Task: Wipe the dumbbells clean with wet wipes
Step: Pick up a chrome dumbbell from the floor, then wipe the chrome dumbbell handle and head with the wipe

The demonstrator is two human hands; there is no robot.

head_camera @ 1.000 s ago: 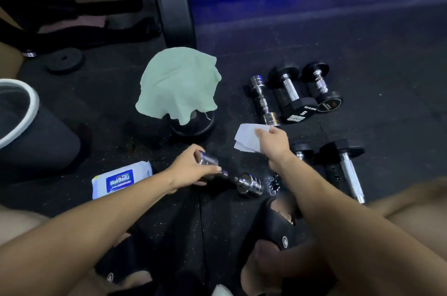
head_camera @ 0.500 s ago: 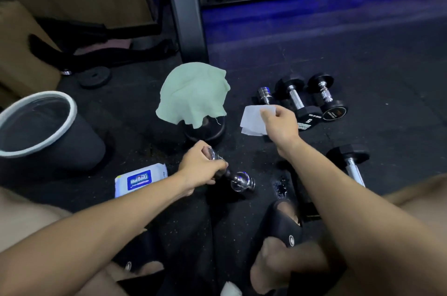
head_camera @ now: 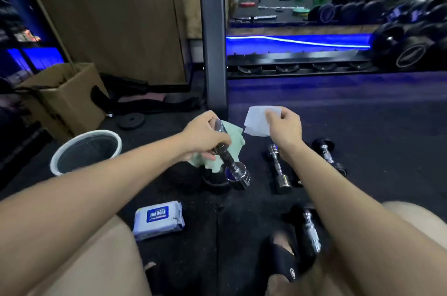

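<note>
Chrome dumbbell (head_camera: 228, 157) and wipe (head_camera: 257, 121) now higher off floor.

Open floor (head_camera: 362, 126) right of rack post (head_camera: 214, 53); bin (head_camera: 72, 145), wipes pack (head_camera: 158, 220) crowding left.

Lifted off the floor since a second ago: the chrome dumbbell (head_camera: 228, 153), raised in the left hand (head_camera: 203, 136) and tilted steeply, upper head inside the grip, lower head hanging free in front of the green cloth (head_camera: 217, 150), partly covering it. Carried upward too, the white wipe (head_camera: 257, 121), still pinched by the right hand (head_camera: 285, 126), from low beside the green cloth to a spot level with its top, to the right of it and apart from the dumbbell.
</note>
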